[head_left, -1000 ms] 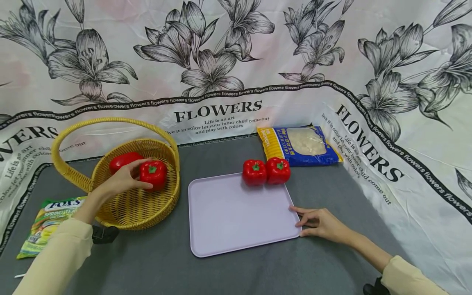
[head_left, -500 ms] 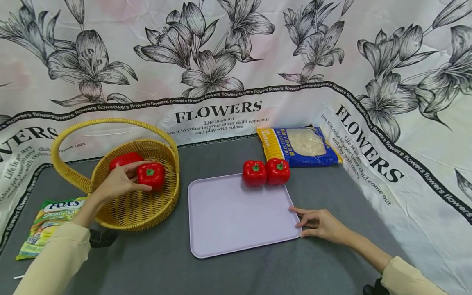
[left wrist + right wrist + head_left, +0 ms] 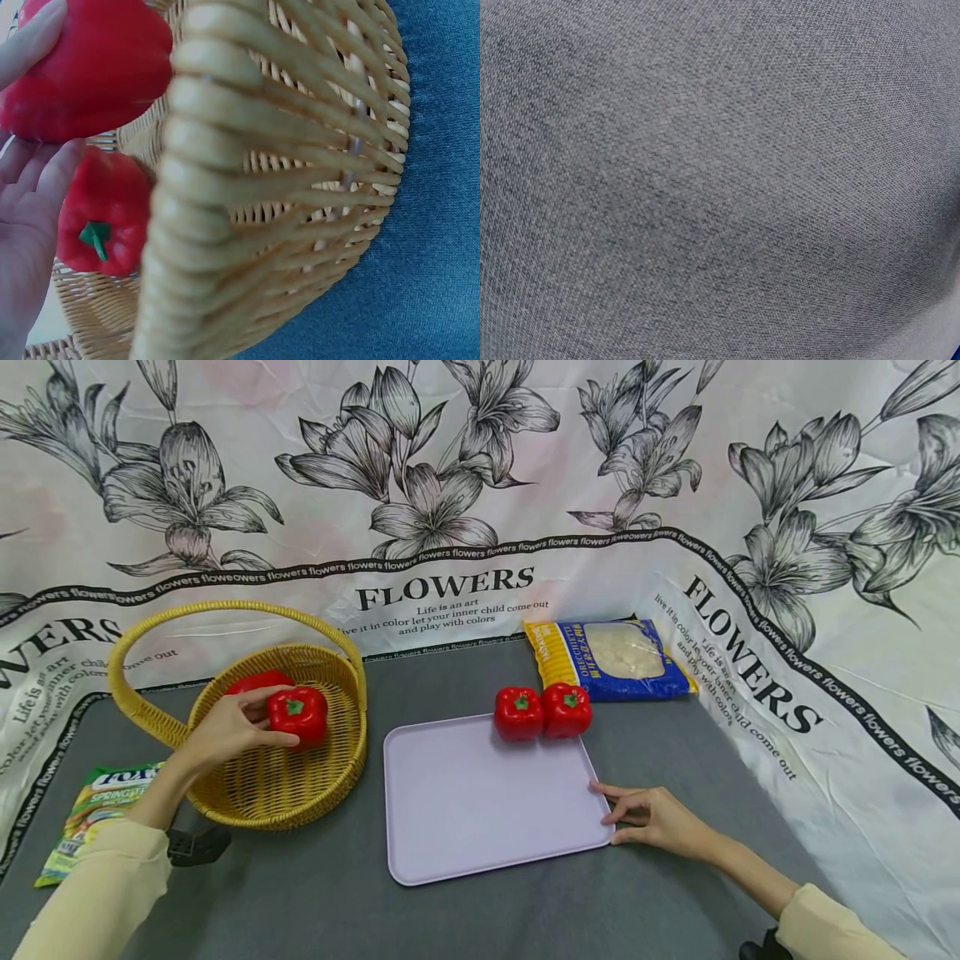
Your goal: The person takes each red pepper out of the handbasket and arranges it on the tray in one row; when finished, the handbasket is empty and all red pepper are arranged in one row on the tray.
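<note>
My left hand (image 3: 232, 722) reaches into a yellow wicker basket (image 3: 348, 777) and grips a red bell pepper (image 3: 298, 717) between thumb and fingers. In the left wrist view the held bell pepper (image 3: 105, 71) is over a second red bell pepper (image 3: 112, 202) with a green stem; the hand partly covers that second one in the head view. At the right edge of a pale lilac tray (image 3: 480, 810), my right hand (image 3: 660, 818) holds the rim near its front corner. Two more red bell peppers (image 3: 517, 713) sit side by side at the tray's back right corner.
Behind the tray lies a blue and yellow bag of orecchiette (image 3: 618, 660). A green and yellow Fox's packet (image 3: 86, 827) is left of the basket, partly behind the left arm. Grey cloth (image 3: 720, 180) fills the right wrist view. Flower-printed fabric (image 3: 450, 485) hangs behind.
My left hand has moved a little to the left inside the basket, carrying the bell pepper towards the other one. The right hand and the tray have stayed in place.
</note>
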{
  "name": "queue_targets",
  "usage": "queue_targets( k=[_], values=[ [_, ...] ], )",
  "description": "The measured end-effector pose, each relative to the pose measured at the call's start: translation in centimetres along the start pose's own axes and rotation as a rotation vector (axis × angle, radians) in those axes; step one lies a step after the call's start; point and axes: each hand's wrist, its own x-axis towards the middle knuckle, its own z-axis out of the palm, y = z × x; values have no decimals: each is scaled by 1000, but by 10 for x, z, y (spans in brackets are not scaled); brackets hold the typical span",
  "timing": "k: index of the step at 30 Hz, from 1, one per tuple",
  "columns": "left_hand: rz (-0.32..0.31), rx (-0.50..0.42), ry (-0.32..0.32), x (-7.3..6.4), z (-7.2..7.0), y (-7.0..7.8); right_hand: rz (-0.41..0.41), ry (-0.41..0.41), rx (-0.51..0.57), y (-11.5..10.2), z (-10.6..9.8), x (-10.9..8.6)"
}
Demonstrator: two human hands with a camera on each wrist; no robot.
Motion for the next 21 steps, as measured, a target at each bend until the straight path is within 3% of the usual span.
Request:
queue_targets(
  k=[7,15,21],
  values=[
    [-5,-1,-16,-5,1,1,-3,-1,-4,-1,0,0],
    [93,-51,60,-12,8,1,-5,2,-9,0,0,0],
    [94,-95,19,-15,9,3,12,2,-18,0,0,0]
  ],
)
